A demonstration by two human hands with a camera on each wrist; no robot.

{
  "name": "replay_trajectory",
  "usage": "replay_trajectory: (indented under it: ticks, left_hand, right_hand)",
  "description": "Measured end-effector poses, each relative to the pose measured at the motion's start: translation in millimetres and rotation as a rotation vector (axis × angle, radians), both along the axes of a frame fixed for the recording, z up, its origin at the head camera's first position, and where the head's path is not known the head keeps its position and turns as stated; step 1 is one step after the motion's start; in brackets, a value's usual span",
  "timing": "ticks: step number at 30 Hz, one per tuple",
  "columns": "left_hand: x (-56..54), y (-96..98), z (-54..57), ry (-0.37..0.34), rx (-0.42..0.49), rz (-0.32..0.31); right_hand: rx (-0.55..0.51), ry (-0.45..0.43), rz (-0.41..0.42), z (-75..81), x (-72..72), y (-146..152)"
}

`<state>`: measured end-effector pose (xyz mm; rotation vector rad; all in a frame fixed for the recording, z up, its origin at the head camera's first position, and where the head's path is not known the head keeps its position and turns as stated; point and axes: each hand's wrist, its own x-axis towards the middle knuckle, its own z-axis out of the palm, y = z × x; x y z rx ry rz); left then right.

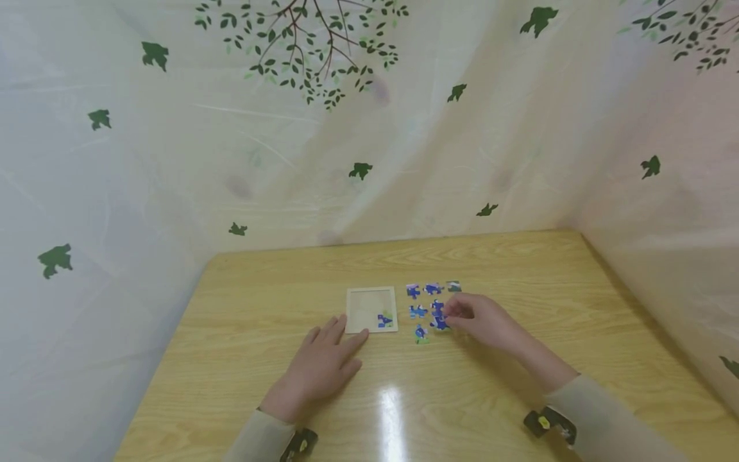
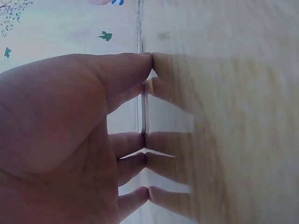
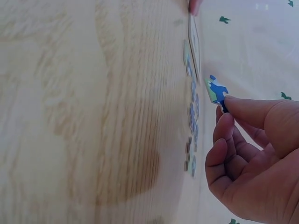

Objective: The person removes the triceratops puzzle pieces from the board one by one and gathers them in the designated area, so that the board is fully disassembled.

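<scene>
A square puzzle tray point(image 1: 349, 311) with a pale rim lies on the table, and blue-and-green pieces point(image 1: 385, 319) sit in its near right corner. My left hand point(image 1: 320, 366) rests beside it with spread, fairly straight fingers, touching the tray's near left corner and near edge. In the right wrist view, my right hand point(image 3: 261, 154) pinches a blue, white and green jigsaw piece point(image 3: 217, 91) between thumb and fingertips, raised off the table. The head view has that right hand point(image 1: 485, 319) over the right side of the loose pieces, partly covering them.
Several loose jigsaw pieces, among them a blue one point(image 1: 413, 291), a grey-green one point(image 1: 453, 286) and one with a round blue shape point(image 1: 421, 333), lie right of the tray. Behind the wooden table point(image 1: 260, 282) hangs a leaf-printed curtain point(image 1: 288, 179), which also runs along both sides.
</scene>
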<state>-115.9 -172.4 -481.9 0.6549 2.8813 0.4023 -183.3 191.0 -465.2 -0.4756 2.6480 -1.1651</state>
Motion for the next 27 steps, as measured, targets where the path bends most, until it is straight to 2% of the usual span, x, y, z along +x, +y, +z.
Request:
replay_trajectory:
  ticks: [14, 20, 27]
  left_hand:
    - [0.8, 0.1, 2.9, -0.002, -0.003, -0.003]
    - [0.9, 0.6, 3.3, -0.004, -0.004, 0.002]
    - [0.7, 0.8, 2.8, -0.001, -0.008, 0.004]
  right_hand:
    - [0.007, -0.050, 0.030, -4.1, 3.3, 7.4]
    - [0.024, -0.030, 0.056, -6.6, 3.9, 6.3]
    - [0.070, -0.004, 0.036, -7.9, 5.0, 2.9]
